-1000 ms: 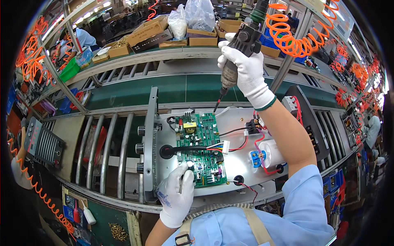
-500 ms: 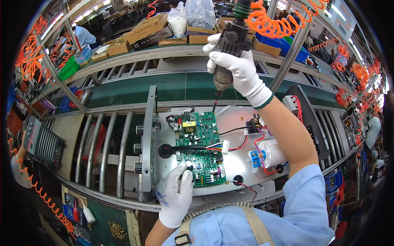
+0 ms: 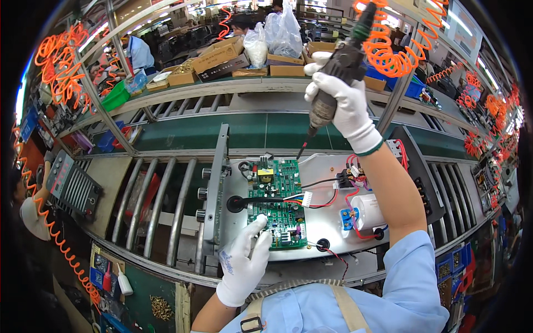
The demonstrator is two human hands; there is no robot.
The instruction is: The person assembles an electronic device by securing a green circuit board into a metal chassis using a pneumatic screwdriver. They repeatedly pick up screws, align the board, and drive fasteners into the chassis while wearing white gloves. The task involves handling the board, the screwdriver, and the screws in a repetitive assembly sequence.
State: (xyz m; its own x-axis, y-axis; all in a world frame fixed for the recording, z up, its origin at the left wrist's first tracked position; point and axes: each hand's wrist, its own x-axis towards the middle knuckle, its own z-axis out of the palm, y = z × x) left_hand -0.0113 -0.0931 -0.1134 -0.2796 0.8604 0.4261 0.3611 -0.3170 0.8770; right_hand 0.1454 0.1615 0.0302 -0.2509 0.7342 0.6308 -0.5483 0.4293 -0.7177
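My right hand (image 3: 347, 108), in a white glove, grips a black power screwdriver (image 3: 338, 75). The tool tilts, and its thin bit (image 3: 302, 150) points down at the top right corner of a green circuit board (image 3: 286, 172). From this view I cannot tell whether the tip touches the board. The board lies on a silver metal chassis (image 3: 319, 225) with a grey front panel (image 3: 217, 186) on its left. My gloved left hand (image 3: 244, 255) is at the board's lower left edge, thumb and forefinger stretched out and apart. A black cable with a white connector (image 3: 307, 199) crosses the board.
Metal rollers (image 3: 156, 208) carry the chassis, and a green belt (image 3: 244, 126) runs behind. Coiled orange hoses (image 3: 388, 53) hang above. Open cartons (image 3: 219, 58) fill the back shelf. Another person's hand (image 3: 49, 158) is near a slatted dark unit (image 3: 75, 186). Brass screws (image 3: 161, 308) lie at lower left.
My right hand and the screwdriver have moved to the right and lower in the view, with the tool more tilted. The left hand's fingers stay at the board's lower left. The whole view has shifted slightly.
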